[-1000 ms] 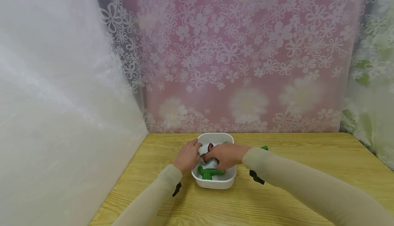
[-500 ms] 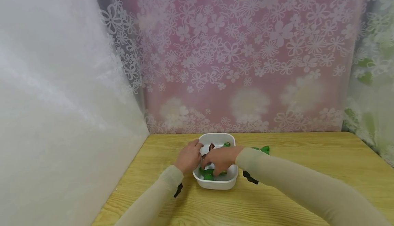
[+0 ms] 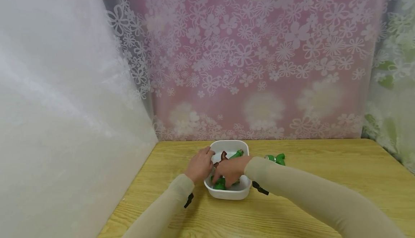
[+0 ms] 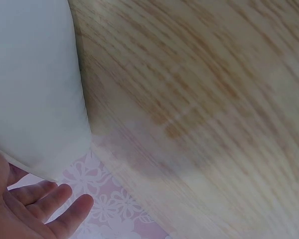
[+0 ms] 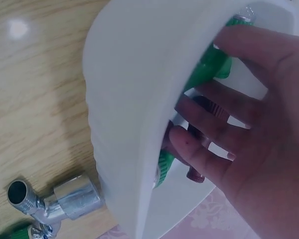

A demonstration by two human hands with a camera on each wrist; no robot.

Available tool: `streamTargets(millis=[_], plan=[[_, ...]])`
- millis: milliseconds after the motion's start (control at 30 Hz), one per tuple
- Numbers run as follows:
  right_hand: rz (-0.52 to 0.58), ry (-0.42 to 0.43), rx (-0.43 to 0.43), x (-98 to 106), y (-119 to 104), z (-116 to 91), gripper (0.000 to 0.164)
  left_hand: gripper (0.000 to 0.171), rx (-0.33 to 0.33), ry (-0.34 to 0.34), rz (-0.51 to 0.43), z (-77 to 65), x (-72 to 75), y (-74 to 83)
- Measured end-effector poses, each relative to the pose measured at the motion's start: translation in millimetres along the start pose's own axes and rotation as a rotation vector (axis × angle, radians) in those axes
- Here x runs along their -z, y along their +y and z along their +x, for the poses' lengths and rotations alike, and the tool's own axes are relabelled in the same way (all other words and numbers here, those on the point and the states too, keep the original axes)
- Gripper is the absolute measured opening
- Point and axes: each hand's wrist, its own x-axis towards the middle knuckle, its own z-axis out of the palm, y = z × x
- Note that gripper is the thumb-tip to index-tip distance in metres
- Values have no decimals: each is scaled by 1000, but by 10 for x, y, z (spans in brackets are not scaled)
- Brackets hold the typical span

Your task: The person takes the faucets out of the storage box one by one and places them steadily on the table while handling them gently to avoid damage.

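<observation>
- Vs earlier, my R hand (image 3: 231,171) is shifted toward me, from the brown piece (image 3: 224,155) to the near green piece (image 3: 219,186); the far green piece (image 3: 239,154) shows more. L hand (image 3: 200,164) stays at the tub's L rim.
- Both green pcs + the brown one lie inside the white tub (image 3: 228,194), on the bench (image 3: 246,220).
- State of hands: R has thumb & fingers well apart, straddling the near green piece, no firm hold visible. L has a few fingers loosely out past the rim, another going behind it; can't tell if it grips.
- Step in hand, prob.: getting hold of that green piece. Best approach IMO: thumb one side, fingers opp., low on the thick part, then close evenly.
- Mind the brown piece, it's right under my other R fingers; could snag or get dragged along.
- Keep L on the rim so the tub doesn't slide w/ the R's push.
- Chrome tap (image 5: 72,199) is on the bench just R of the tub; watch my sleeve/wrist don't knock it.
</observation>
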Motion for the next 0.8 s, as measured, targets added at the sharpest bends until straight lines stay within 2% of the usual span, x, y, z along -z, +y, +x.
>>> streamTargets(millis=[400, 800], plan=[[-24, -14, -40, -60, -38, 69, 53, 34, -11, 18, 18, -2, -20, -12], [-18, 62, -21, -87, -2, 47, 46, 34, 4, 6, 24, 14, -15, -8]])
